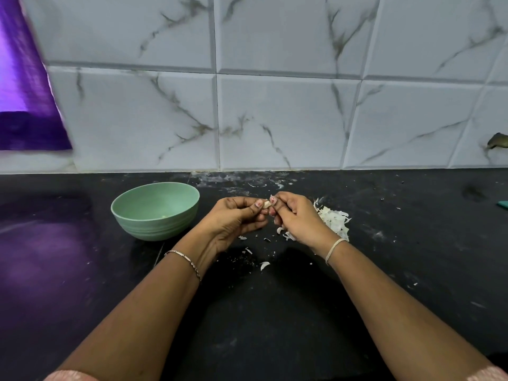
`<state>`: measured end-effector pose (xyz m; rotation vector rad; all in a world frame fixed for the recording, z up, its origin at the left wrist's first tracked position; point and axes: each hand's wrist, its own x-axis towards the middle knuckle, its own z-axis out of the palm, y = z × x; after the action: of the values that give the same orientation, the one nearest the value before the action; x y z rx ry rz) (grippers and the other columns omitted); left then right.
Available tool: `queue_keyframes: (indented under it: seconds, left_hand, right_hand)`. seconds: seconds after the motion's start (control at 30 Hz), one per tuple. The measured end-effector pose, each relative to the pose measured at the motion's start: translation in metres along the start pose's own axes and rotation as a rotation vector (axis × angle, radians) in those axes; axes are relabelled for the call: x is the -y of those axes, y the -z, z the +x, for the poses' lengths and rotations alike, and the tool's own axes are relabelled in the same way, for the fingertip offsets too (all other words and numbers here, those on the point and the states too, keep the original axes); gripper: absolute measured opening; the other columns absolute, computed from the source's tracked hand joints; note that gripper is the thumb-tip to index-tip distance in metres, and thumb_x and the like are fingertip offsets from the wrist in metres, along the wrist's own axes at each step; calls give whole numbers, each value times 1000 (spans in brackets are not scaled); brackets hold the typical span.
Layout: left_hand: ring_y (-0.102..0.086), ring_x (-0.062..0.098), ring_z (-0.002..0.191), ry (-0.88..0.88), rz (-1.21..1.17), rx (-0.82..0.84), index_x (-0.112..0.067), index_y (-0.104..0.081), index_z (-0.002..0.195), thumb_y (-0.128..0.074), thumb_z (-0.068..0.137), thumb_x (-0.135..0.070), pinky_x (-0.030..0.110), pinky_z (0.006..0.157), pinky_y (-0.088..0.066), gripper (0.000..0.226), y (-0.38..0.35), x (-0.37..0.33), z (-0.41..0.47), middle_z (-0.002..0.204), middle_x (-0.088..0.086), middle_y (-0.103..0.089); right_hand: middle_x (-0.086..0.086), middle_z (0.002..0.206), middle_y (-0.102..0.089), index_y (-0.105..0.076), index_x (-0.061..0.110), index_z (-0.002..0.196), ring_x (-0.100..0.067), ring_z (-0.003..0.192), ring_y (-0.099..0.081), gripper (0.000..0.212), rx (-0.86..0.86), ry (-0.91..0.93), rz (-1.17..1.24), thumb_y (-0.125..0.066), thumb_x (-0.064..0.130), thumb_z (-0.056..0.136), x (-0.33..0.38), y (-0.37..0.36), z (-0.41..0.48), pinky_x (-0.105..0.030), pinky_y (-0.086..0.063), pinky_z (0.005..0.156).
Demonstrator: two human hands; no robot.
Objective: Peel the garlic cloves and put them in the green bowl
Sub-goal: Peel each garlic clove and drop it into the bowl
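Black stone, glossy and dusted with pale flecks, forms the countertop (275, 312) in the head view. Behind it rises a wall of white tiles (275, 119) with grey marble veining and bevelled edges. A purple cloth (24, 92), shiny and blurred, hangs at the far left and throws a violet sheen on the stone.

Both hands meet above the middle of the counter. The left hand (236, 218) has its fingers curled and pinches a garlic clove (266, 204) between thumb and fingertips. The right hand (297, 218) pinches the same clove from the other side, thumbnail against it. The clove is small and cream-coloured, and a shred of papery skin stands up from its top. Most of it is hidden by the fingers.

The green bowl (154, 226) stands on the counter to the left of the hands, near but apart from them. It is round, matt, pale green, with faint ridges round its lower wall. A small pale speck lies inside; what it is cannot be told.

Just right of the right hand lies a heap of garlic skins (334, 220), thin, white and curled. Loose scraps (264, 265) lie below the hands.

A metal chain bracelet (184, 257) circles the left wrist, a pale thread band (334, 248) the right.
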<state>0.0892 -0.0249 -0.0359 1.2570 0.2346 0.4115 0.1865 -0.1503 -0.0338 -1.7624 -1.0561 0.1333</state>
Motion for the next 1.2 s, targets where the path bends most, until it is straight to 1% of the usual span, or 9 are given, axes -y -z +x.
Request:
queue_keyframes:
  seconds: [0.17,0.4,0.5,0.67,0.83,0.93,1.0,1.1,1.2]
  left_hand:
    - [-65,8,62,-11,-52,-2,-2,-67,89,-60,90,-5,27,71,-59,8,-3,-3,0,76,6,-72]
    - [-64,16,73,-29,-4,-8,-11,-65,97,-58,94,-7,32,73,-59,8,-7,-1,-1,83,8,-67]
    - [-63,19,76,-56,44,-25,-14,-66,96,-59,95,-10,34,76,-57,9,-8,-1,-2,84,7,-67]
    - [-58,19,75,-83,100,-57,-15,-69,97,-58,95,-10,33,72,-57,11,-9,0,-1,82,4,-66]
    - [-57,11,67,-104,170,-68,-13,-70,100,-58,95,-5,29,68,-55,15,-8,0,2,84,5,-64]
    - [-58,11,69,-96,170,-68,-11,-70,102,-59,93,-2,24,66,-55,17,-7,1,3,91,10,-65]
    - [-58,12,70,-89,157,-67,-11,-71,100,-61,91,-1,24,67,-54,17,-8,0,2,92,12,-66]
    - [-58,12,68,-68,114,-68,-8,-72,101,-61,89,-2,25,68,-52,17,-9,-3,2,87,11,-65]
    - [-58,14,70,-63,101,-53,-7,-71,101,-68,87,-9,29,69,-52,15,-9,-3,2,88,11,-65]
  right_hand:
    - [3,60,-52,-56,16,75,-4,51,-44,32,43,-32,181,-43,24,103,1,1,2,-19,-39,53]
    - [-3,67,-58,-58,11,82,-11,55,-49,32,102,-75,244,-38,20,105,2,6,1,-21,-43,58]
    - [-4,69,-59,-57,13,83,-11,55,-51,30,98,-67,235,-38,20,105,2,5,1,-20,-44,57]
    - [-2,69,-59,-59,15,83,-11,56,-51,28,89,-55,231,-41,18,104,1,4,2,-26,-43,61]
    - [-5,70,-59,-62,9,85,-11,55,-49,26,66,-38,223,-44,16,103,1,4,1,-22,-41,58]
    - [-8,69,-59,-63,4,90,-13,53,-50,30,49,-41,243,-43,22,103,0,4,3,-19,-40,55]
    - [-8,68,-60,-64,7,89,-14,54,-50,30,39,-41,242,-45,26,102,-2,3,4,-22,-41,57]
    - [-2,66,-61,-63,15,84,-15,59,-53,20,19,-13,148,-53,24,99,-7,4,5,-34,-45,64]
    - [1,67,-62,-62,16,87,-11,61,-55,16,35,15,81,-52,19,100,-7,5,5,-31,-47,64]
